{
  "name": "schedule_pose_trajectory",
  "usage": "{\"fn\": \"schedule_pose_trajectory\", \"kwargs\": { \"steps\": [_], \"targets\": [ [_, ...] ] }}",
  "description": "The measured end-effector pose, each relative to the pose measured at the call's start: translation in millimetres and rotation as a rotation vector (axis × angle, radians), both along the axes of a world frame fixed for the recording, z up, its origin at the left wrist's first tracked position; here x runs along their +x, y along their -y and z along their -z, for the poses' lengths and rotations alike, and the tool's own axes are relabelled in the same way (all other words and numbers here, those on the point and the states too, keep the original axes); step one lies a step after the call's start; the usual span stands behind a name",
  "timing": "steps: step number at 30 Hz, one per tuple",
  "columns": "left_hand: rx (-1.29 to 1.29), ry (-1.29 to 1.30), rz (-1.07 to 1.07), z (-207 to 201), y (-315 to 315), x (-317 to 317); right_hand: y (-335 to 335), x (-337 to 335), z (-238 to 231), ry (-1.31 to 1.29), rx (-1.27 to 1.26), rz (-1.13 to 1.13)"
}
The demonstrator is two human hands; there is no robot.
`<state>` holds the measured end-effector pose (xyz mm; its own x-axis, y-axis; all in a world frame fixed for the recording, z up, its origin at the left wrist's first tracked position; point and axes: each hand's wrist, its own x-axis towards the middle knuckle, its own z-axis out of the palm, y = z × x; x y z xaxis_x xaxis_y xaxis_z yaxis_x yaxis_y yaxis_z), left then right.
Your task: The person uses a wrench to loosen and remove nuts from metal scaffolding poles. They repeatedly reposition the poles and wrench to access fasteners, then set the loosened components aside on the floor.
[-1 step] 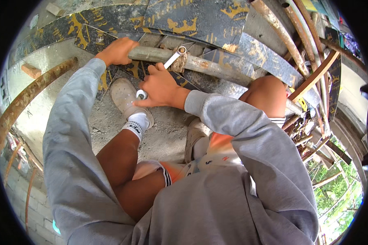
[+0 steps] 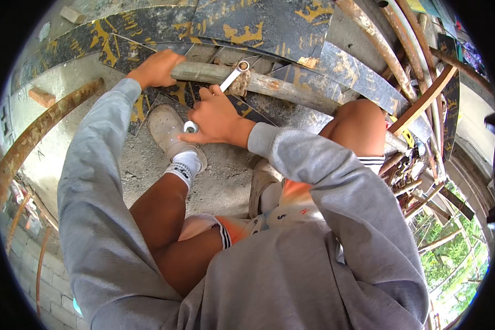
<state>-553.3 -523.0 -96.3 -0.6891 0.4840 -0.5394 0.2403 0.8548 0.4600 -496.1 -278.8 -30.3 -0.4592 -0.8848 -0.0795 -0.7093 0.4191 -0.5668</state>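
Note:
A grey, dirt-caked metal pipe [image 2: 297, 94] lies crosswise before my feet. My left hand [image 2: 156, 69] is closed round its left end, the fingertips partly hidden. In my closed right hand [image 2: 217, 116] is a silver wrench [image 2: 229, 81], held aslant. The wrench's far ring end is at a rusty clamp [image 2: 239, 86] around the pipe; its other end shows below my fist, near my thumb. Whether the ring sits over a nut, I cannot make out.
Black boards [image 2: 258, 27] with gold print lie beyond the pipe. Rusty pipes [image 2: 377, 47] and a wooden strip [image 2: 423, 102] pile up at the right. A curved rusty pipe [image 2: 44, 126] and a brick piece [image 2: 42, 97] are at the left. My shoe [image 2: 166, 129] stands just below the pipe.

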Motion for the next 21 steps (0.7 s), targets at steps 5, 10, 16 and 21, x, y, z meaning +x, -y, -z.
{"fn": "schedule_pose_trajectory", "kwargs": {
  "steps": [5, 10, 16, 21],
  "targets": [
    [0.061, -0.085, 0.037, 32, 21, -16, -64, 0, 3, 0.08, 0.045, -0.149],
    [-0.141, -0.149, 0.012, 32, 23, -3, -152, -22, -22, -0.122, 0.02, -0.029],
    [-0.093, -0.361, -0.079, 20, -44, 9, -177, -36, -45, 0.414, 0.318, 0.291],
    [-0.069, -0.42, -0.011, 4, -55, 1, -188, -52, -48, 0.473, 0.402, 0.429]
  ]
}}
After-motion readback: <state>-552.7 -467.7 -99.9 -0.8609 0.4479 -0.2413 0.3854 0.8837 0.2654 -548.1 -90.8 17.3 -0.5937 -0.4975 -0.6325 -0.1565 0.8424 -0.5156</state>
